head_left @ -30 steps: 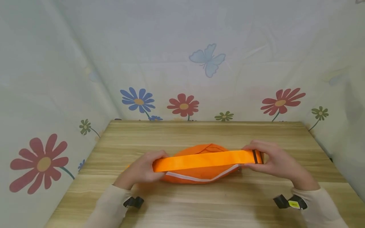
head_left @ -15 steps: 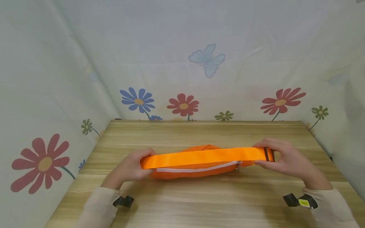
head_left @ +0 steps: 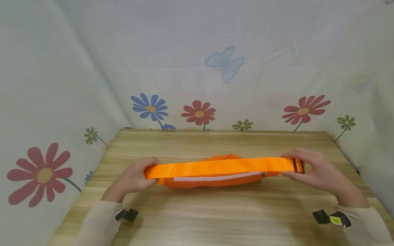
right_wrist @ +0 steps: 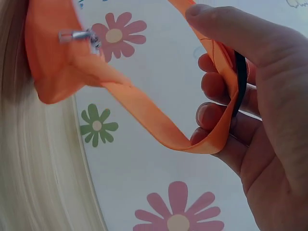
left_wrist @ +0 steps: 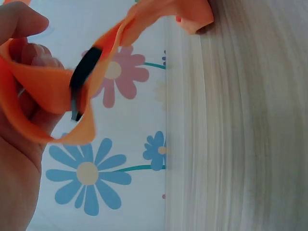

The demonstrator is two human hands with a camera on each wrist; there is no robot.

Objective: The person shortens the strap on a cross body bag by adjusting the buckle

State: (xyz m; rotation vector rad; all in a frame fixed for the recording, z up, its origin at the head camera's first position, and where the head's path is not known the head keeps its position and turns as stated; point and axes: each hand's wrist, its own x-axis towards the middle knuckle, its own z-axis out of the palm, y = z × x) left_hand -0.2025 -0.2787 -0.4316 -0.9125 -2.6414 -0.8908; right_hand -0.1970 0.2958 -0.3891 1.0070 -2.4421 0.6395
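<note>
An orange waist bag [head_left: 197, 184] with a white zipper hangs low over the table behind its orange strap [head_left: 215, 167], which runs taut between both hands in the head view. My left hand [head_left: 135, 176] grips the strap's left end; in the left wrist view the strap loops around the fingers, beside a black buckle [left_wrist: 85, 67]. My right hand [head_left: 320, 172] holds the other end, its fingers curled inside the loop near a black slider [head_left: 296, 165]. A metal zipper pull [right_wrist: 79, 35] shows at the bag's right end in the right wrist view.
The wood-grain table [head_left: 215, 218] reaches back to a pale curtain [head_left: 172, 51] printed with flowers and a butterfly. More of this fabric closes off both sides. Each wrist, in a light sleeve, carries a black camera [head_left: 127, 215].
Both hands have moved apart, left hand to the left and right hand to the right, stretching the strap between them. The bag has flattened into a narrower shape behind the strap.
</note>
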